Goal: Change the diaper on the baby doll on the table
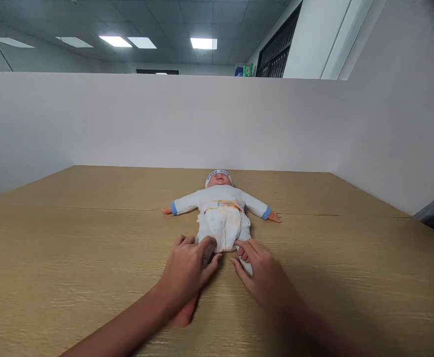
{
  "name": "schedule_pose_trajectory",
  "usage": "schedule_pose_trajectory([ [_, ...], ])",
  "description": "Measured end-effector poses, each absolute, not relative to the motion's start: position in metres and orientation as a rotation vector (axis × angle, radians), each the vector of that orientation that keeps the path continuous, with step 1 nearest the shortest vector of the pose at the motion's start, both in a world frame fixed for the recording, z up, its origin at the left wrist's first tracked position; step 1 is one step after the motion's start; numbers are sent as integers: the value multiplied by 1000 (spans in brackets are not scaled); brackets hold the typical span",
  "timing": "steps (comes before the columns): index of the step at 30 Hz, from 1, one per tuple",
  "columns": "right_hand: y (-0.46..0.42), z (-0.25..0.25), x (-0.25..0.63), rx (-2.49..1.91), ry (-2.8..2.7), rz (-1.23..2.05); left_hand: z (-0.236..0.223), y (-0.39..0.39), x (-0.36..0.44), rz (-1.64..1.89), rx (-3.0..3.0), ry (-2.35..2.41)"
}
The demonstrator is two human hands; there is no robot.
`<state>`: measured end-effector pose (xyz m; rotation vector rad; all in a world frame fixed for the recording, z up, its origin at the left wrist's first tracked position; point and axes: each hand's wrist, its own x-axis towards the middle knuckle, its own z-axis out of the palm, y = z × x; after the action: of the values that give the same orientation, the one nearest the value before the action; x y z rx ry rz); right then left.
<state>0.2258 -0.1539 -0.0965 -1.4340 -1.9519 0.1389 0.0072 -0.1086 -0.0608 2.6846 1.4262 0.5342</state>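
A baby doll [221, 201] lies on its back in the middle of the wooden table [71, 248], arms spread, in a white top with blue cuffs and a white cap. A white diaper [224, 225] with a coloured waistband covers its hips. My left hand [187, 270] is closed over the doll's left-side leg, whose foot shows below my wrist. My right hand [263, 275] grips the doll's other leg, fingers curled at the diaper's lower edge.
White partition walls [202, 124] enclose the table at the back and both sides. A seam runs across the tabletop level with the doll's arms. Ceiling lights and a dark window show above the partition.
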Motion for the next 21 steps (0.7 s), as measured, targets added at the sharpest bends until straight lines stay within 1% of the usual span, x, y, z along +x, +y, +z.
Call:
schedule_pose_trajectory([
  [5, -153, -93, 223, -1410, -1999, 158, -63, -107, 9, 690, 2606, 1353],
  [10, -156, -96, 221, -1403, -1976, 203, -71, -99, 21, 892, 2212, 1369],
  [13, -159, -98, 218, -1388, -1919, 211, -77, -93, 24, 918, 2047, 1396],
  [21, -154, -101, 216, -1365, -1813, 217, -77, -88, 16, 1035, 2213, 1160],
])
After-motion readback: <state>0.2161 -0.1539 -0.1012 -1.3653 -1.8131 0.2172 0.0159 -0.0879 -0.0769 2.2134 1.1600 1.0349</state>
